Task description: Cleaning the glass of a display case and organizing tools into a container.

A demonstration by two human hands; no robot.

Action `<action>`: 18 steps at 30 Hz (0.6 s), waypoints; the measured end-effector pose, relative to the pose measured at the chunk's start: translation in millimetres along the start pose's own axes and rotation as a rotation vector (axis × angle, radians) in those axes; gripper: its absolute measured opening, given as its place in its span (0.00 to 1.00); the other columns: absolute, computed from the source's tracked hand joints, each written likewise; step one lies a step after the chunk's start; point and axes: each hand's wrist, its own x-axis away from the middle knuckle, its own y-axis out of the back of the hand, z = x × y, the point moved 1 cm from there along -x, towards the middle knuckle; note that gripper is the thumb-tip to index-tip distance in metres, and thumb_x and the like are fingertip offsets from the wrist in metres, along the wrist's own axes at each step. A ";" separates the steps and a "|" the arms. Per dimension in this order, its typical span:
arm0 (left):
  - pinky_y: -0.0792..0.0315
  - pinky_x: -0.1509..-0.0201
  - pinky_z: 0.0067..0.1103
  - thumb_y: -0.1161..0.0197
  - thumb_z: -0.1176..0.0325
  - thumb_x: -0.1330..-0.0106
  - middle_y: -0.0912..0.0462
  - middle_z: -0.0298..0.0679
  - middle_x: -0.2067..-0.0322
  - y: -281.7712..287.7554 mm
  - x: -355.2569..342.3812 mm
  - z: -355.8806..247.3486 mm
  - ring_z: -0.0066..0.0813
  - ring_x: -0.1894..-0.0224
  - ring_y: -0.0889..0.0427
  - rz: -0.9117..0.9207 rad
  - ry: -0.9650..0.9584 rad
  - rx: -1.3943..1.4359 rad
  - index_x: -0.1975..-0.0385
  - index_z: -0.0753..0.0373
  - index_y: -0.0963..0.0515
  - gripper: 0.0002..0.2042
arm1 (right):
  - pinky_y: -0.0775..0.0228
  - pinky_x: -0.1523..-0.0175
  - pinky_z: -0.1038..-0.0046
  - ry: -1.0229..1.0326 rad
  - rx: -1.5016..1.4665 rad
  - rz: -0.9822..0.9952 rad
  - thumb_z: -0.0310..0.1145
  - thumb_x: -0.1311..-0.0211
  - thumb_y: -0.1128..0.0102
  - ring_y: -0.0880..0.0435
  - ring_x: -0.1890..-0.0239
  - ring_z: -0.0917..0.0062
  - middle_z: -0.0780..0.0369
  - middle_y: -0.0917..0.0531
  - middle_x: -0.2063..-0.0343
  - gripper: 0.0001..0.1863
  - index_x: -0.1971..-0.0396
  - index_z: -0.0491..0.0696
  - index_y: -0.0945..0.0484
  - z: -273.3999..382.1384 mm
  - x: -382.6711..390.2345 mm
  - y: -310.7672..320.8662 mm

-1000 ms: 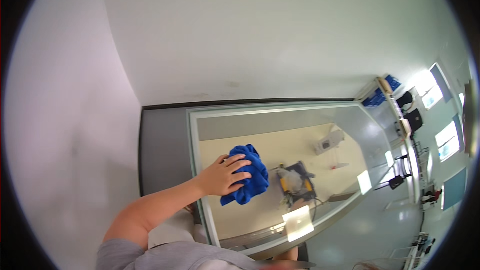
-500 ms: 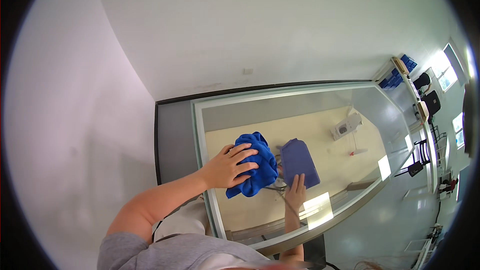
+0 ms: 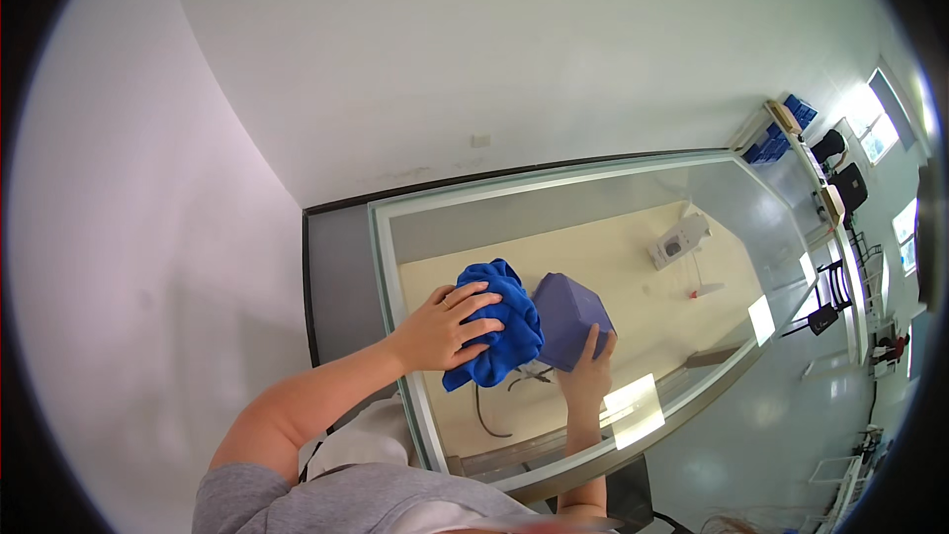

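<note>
My left hand [image 3: 447, 327] lies on a bunched bright blue cloth [image 3: 501, 334] and presses it against a glass panel [image 3: 633, 222] in a pale frame. Its fingers are spread over the cloth. My right hand [image 3: 585, 378] comes up from the lower edge and holds a purplish-blue boxy thing [image 3: 567, 317] by its lower side. That thing sits right beside the cloth and touches it. A thin dark cord [image 3: 482, 413] shows just below the cloth.
A grey ledge [image 3: 338, 282] runs along the panel's left side, with a white wall [image 3: 474, 69] behind. A small white device [image 3: 678, 241] shows through or in the glass, along with bright light patches [image 3: 633, 410]. Shelves with blue boxes [image 3: 781, 129] stand at far right.
My right hand has come into view with the purplish-blue thing and brought it up against the cloth. My left hand has stayed on the cloth.
</note>
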 end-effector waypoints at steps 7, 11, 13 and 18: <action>0.40 0.38 0.38 0.32 0.62 0.44 0.32 0.35 0.41 -0.4 -1.0 -1.9 0.41 0.35 0.38 0.002 0.003 0.002 0.53 0.46 0.25 0.18 | 0.23 0.54 0.56 0.038 -0.064 -0.255 0.41 0.68 0.22 0.26 0.47 0.48 0.45 0.45 0.36 0.62 0.31 0.46 0.54 -40.1 1.4 -11.0; 0.40 0.38 0.38 0.32 0.63 0.44 0.32 0.36 0.41 2.0 0.6 -2.0 0.42 0.35 0.38 0.012 0.008 -0.010 0.53 0.47 0.25 0.18 | 0.25 0.50 0.54 -0.119 -0.256 -0.078 0.39 0.69 0.22 0.32 0.42 0.46 0.44 0.49 0.35 0.67 0.31 0.46 0.61 -50.8 -3.4 -9.3; 0.40 0.38 0.38 0.32 0.63 0.44 0.32 0.37 0.41 1.6 -0.5 -1.9 0.43 0.35 0.38 0.014 0.009 -0.016 0.52 0.47 0.25 0.18 | 0.26 0.48 0.54 -0.188 -0.319 -0.023 0.38 0.69 0.21 0.34 0.40 0.45 0.44 0.51 0.35 0.69 0.30 0.46 0.64 -61.3 -5.0 -12.0; 0.40 0.38 0.38 0.33 0.64 0.44 0.32 0.37 0.41 1.9 -4.2 -4.3 0.43 0.35 0.38 0.021 -0.004 -0.017 0.52 0.47 0.25 0.18 | 0.31 0.41 0.55 -0.141 -0.666 -0.111 0.35 0.71 0.20 0.37 0.38 0.44 0.44 0.55 0.35 0.72 0.30 0.43 0.68 -124.7 -3.5 -47.8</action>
